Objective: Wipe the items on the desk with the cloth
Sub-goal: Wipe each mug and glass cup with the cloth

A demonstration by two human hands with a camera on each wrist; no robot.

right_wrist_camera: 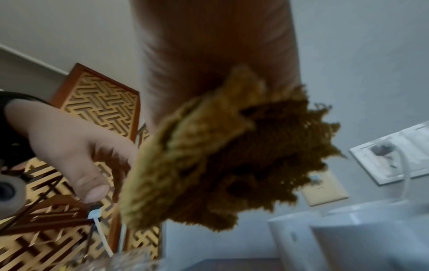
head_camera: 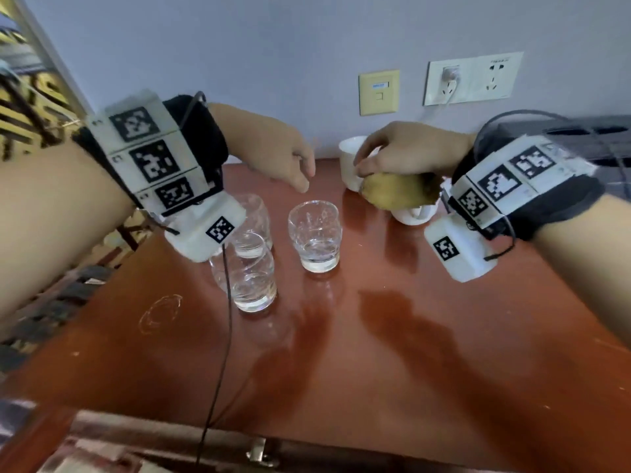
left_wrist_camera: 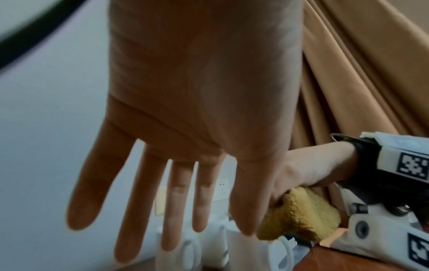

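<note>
With the right hand (head_camera: 403,155) gripping the bunched cloth (head_camera: 399,192) over the white cups (head_camera: 351,165) at the desk's (head_camera: 444,336) far edge, the empty, spread-fingered left hand (head_camera: 286,158) should probably steady one cup before wiping.

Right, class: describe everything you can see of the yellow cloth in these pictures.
The cloth is mustard yellow with a nubbly, terry-like pile and a frayed, darker edge. It is bunched up, not spread flat, and gripped in the right hand, hanging below the fingers. It is held above the desk, beside the white cups near the wall; whether it touches them cannot be told. The left hand does not touch it.
</note>
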